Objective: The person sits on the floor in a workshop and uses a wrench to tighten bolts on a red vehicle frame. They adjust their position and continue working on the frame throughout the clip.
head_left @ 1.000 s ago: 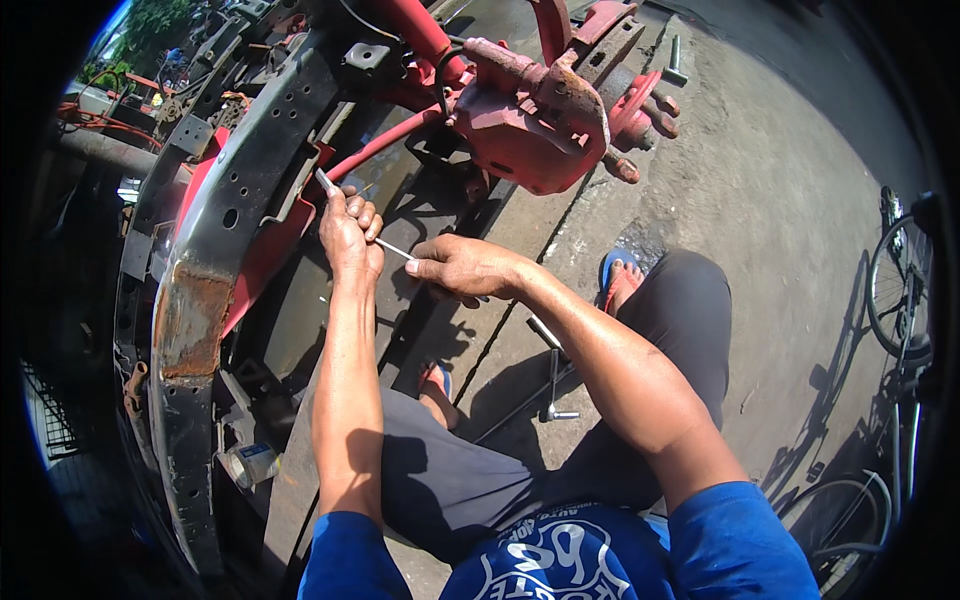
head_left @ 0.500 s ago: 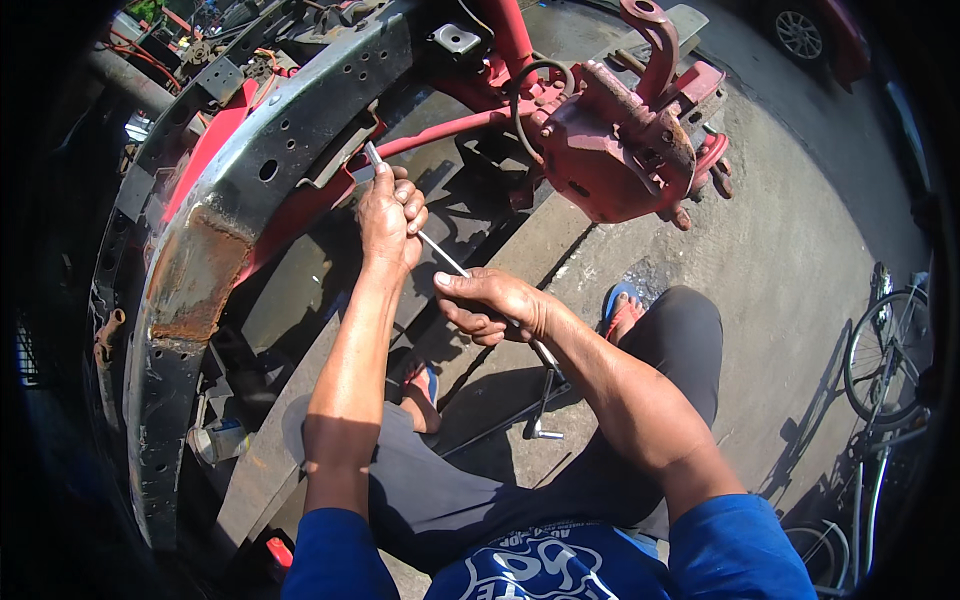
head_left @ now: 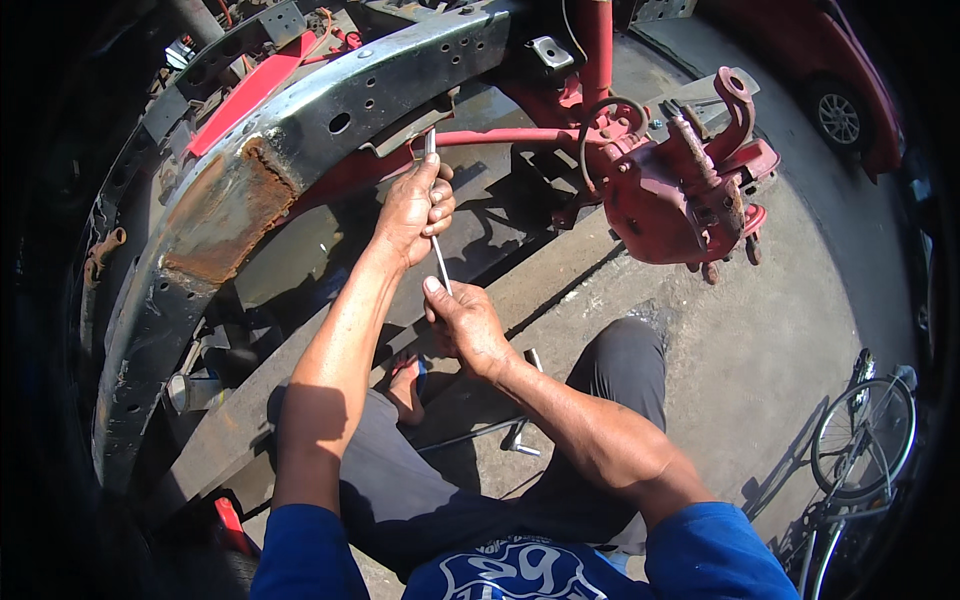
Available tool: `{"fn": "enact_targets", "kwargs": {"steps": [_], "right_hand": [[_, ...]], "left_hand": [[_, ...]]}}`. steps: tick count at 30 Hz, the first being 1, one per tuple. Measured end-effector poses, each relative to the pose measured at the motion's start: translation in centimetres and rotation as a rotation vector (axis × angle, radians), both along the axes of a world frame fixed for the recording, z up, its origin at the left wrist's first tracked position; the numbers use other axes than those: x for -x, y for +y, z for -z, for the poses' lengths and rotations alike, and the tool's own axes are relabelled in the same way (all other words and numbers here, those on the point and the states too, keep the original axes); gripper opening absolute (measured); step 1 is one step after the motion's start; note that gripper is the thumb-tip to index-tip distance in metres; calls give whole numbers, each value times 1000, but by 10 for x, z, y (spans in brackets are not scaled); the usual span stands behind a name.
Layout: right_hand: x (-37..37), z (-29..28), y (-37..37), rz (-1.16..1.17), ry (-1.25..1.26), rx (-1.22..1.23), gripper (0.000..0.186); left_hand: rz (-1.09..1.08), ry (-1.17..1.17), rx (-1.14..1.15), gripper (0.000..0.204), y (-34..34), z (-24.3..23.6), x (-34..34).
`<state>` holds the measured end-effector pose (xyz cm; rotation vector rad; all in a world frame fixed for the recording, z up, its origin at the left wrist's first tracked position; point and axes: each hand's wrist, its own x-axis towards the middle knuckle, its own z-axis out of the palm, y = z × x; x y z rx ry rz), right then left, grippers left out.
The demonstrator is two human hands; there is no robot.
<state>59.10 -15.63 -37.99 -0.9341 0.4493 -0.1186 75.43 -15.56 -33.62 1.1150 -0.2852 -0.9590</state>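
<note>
Our left hand (head_left: 415, 205) has climbed the thin metal rod (head_left: 437, 250) to the rusted frame rail (head_left: 300, 130), grip clenched. Our right hand (head_left: 462, 325) clasps its lower end, so the tip now bears on the bracket

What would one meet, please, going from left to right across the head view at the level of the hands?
Rusty grey perforated steel frame rail → left hand → thin silver metal rod → right hand → red cast wheel hub assembly → bicycle wheel.

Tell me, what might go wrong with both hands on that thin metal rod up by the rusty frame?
If the rod slips, the left hand might strike the frame rail, whose rusted patch looks rough. The right hand grips only the rod's lower end, so a jerk could throw the crouching person off balance.
</note>
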Motion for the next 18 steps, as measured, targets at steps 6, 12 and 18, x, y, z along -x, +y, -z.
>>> {"fn": "enact_targets", "kwargs": {"steps": [6, 12, 18], "right_hand": [[-59, -7, 68, 282, 26, 194, 48], [-44, -4, 49, 148, 47, 313, 48], [-20, -6, 15, -15, 23, 377, 49]], "left_hand": [[122, -10, -179, 34, 26, -15, -38], [172, 22, -82, 35, 22, -14, -34], [28, -73, -191, 32, 5, -6, -17]]}}
